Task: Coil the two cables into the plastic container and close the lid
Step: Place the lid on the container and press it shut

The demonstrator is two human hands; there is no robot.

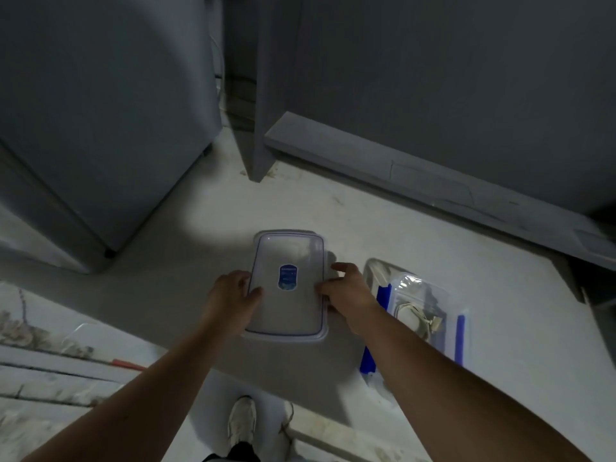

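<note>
Gleaming translucent lid (287, 288), blue sticker (287, 277)

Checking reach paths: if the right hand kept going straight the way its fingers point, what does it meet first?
The right hand points left, fingertips already at the lid edge. Next it would likely slide over the lid toward the left hand; height is unclear.

Clear lidded container (286, 288) with blue label lies flat; at its four o'clock, cables (416, 318) inside another clear box (463, 331)
</note>
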